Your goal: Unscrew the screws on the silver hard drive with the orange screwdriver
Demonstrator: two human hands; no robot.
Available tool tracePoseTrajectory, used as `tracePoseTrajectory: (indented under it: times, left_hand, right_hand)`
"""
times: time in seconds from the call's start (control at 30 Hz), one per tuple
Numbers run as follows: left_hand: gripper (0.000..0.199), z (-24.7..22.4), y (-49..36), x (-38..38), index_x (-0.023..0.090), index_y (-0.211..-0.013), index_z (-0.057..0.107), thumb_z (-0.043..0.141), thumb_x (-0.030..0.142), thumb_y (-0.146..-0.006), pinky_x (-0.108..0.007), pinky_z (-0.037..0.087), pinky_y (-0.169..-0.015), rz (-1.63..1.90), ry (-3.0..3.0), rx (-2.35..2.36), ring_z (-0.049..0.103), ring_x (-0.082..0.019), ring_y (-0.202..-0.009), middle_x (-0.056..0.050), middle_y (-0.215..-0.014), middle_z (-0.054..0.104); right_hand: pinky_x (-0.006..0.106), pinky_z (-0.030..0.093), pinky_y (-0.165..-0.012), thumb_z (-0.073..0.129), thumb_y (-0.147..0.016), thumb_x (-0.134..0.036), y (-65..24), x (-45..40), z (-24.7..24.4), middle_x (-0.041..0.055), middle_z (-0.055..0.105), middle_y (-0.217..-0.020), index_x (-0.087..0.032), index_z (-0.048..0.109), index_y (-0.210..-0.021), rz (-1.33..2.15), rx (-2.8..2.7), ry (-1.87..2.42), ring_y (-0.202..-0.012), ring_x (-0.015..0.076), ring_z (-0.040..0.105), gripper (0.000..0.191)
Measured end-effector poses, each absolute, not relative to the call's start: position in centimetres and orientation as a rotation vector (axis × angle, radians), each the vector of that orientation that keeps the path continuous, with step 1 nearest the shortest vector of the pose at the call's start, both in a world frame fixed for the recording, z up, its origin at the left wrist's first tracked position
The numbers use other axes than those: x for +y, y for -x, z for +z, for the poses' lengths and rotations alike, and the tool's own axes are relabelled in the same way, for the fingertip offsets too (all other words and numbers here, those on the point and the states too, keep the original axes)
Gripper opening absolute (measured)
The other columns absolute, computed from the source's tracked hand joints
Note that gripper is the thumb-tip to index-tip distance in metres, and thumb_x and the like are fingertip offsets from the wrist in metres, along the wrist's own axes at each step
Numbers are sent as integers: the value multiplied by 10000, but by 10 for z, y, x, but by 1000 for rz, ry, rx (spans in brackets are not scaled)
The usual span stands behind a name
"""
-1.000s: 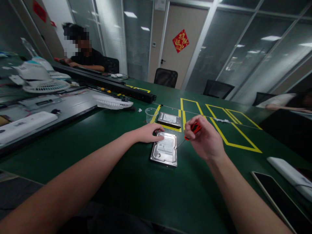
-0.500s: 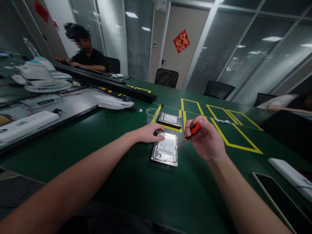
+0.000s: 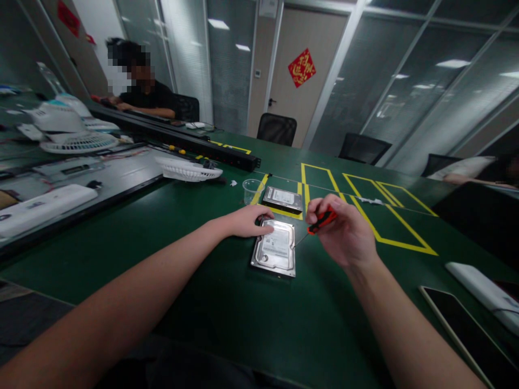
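A silver hard drive [image 3: 275, 249] lies label up on the green table in front of me. My left hand [image 3: 249, 221] grips its far left corner, the thumb on top and the other fingers around the far edge. In my right hand [image 3: 343, 229] is a red and black screwdriver [image 3: 323, 220], pinched by the handle. Its thin shaft slants down to the left, and the tip meets the drive's right edge near the notch. Just beyond lies a second hard drive [image 3: 283, 199], with a clear plastic cup [image 3: 252, 192] to its left.
White fan parts [image 3: 190, 170] and a long black bar [image 3: 182, 138] occupy the left side. At right are a phone [image 3: 466, 329] and a white power strip [image 3: 482, 292]. Yellow tape outlines [image 3: 401, 246] mark the table. A person [image 3: 152, 100] sits at the far left.
The screwdriver handle has turned slightly in my right hand, with the tip staying at the drive's edge. My left hand and both drives have kept their places.
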State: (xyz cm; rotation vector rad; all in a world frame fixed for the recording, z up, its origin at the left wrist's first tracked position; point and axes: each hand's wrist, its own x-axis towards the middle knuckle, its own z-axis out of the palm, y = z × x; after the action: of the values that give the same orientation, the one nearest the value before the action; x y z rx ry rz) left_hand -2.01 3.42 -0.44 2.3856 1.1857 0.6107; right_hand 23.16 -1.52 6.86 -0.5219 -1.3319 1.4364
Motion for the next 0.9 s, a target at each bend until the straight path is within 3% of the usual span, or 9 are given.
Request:
tracePoseTrajectory:
  times: [0.3, 0.47, 0.73, 0.9]
  left_hand:
    - [495, -3, 20, 34, 200, -1271, 649, 651, 526, -899, -357, 502, -914, 603, -2377, 1190, 657, -262, -1101, -104, -1262, 693]
    - [488, -3, 20, 34, 197, -1267, 650, 653, 521, -901, -357, 503, -920, 606, -2381, 1186, 658, -259, -1097, -104, -1253, 696]
    - [488, -3, 19, 33, 192, -1283, 643, 652, 488, -896, -378, 505, -936, 623, -2389, 1171, 655, -268, -1103, -114, -1253, 695]
    - [490, -4, 19, 34, 195, -1279, 644, 652, 499, -895, -376, 501, -931, 625, -2392, 1168, 657, -266, -1092, -111, -1239, 698]
  right_hand:
    - [301, 331, -559, 595, -907, -336, -233, -12, 69, 16, 614, -776, -234, 610, -779, 1485, -1283, 511, -542, 117, 403, 164]
    - [317, 382, -594, 515, -919, -410, -231, -11, 68, 50, 595, -814, -215, 673, -758, 1486, -1264, 505, -602, 141, 455, 298]
    - [325, 446, -661, 613, -857, -374, -231, -13, 67, 40, 631, -838, -223, 636, -756, 1424, -1294, 540, -700, 168, 560, 183]
    - [310, 382, -581, 626, -854, -347, -231, -15, 68, 11, 651, -857, -241, 549, -778, 1427, -1309, 555, -578, 128, 488, 151]
